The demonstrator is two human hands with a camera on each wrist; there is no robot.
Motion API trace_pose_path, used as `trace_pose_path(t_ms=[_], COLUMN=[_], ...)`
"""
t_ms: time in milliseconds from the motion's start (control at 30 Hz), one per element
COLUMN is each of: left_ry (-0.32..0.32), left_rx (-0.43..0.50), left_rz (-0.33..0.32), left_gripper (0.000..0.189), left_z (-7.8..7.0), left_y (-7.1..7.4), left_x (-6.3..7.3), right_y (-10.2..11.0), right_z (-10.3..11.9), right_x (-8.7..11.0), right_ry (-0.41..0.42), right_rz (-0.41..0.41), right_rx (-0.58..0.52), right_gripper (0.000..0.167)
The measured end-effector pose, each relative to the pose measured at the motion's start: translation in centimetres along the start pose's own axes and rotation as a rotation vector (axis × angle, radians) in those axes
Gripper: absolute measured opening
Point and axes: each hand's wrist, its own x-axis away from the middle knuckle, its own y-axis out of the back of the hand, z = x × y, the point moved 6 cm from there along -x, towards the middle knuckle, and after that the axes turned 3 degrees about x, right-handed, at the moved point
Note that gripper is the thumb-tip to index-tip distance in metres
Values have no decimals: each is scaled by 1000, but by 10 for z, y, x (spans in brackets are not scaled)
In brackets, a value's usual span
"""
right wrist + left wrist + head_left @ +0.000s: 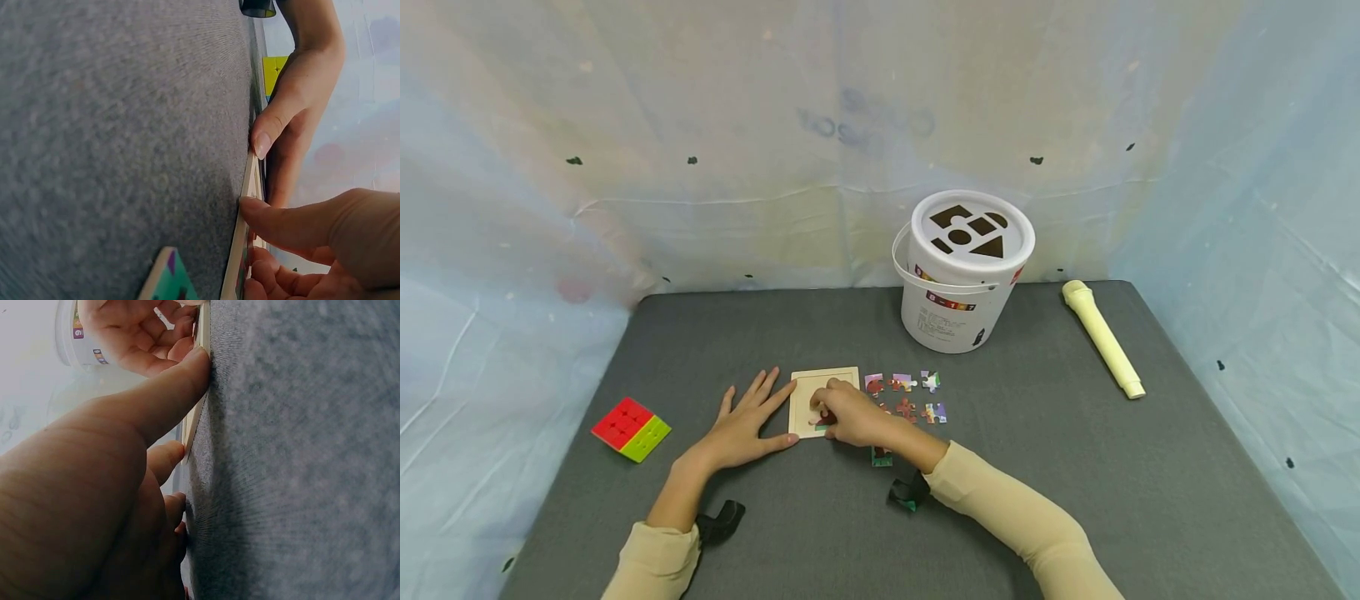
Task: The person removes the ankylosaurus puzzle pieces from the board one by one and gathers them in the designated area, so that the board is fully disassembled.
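A square wooden puzzle tray (802, 400) lies on the grey table. Along its left edge, my left hand (739, 431) rests with straight, spread fingers, its thumb and index fingertip touching the frame. Over the tray's lower right part, my right hand (853, 414) has curled fingers around a red-and-green puzzle piece (825, 420), partly hidden beneath them. In the right wrist view, the right thumb (281, 219) lies against the tray's edge (232, 269). Several loose pieces, among them a reddish-brown one (906, 409), lie right of the tray; a green piece (882, 457) sits below the right wrist.
A white lidded bucket (947, 312) with shaped holes in its lid stands behind the pieces. At the left lies a red-and-yellow-green puzzle cube (631, 428). A pale yellow stick (1103, 340) with a knobbed end lies at the far right. Plastic sheeting hangs around the table.
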Motion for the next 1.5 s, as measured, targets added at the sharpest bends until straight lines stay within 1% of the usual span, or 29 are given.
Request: trace_pose_path(t_ms=[200, 333, 467, 667, 767, 967, 1067, 1167, 1367, 1500], left_ry=[13, 7, 7, 40, 40, 39, 40, 41, 41, 35], left_rx=[-17, -18, -7, -33, -33, -33, -34, -32, -31, -32], left_rz=[19, 0, -10, 32, 34, 27, 27, 30, 30, 29], left_gripper=[92, 90, 90, 90, 90, 90, 90, 90, 90, 89], left_z=[5, 0, -7, -9, -9, -10, -10, -10, -8, -8], left_y=[-3, 0, 4, 4, 4, 4, 4, 4, 3, 3], left_x=[-1, 0, 2, 1, 1, 0, 0, 0, 1, 1], right_y=[0, 0, 1, 1, 1, 2, 3, 3, 1, 7], right_z=[0, -1, 1, 2, 0, -3, -4, -5, 1, 3], right_x=[-1, -1, -1, 0, 1, 2, 3, 4, 8, 15], right_ry=[18, 26, 32, 51, 58, 76, 91, 108, 154, 165], right_rz=[3, -10, -34, -67, -75, -73, -79, -81, -83, -136], right_rx=[-9, -17, 5, 21, 11, -58, -60, -40, 62, 74], right_gripper=[36, 27, 21, 22, 22, 21, 22, 20, 20, 21])
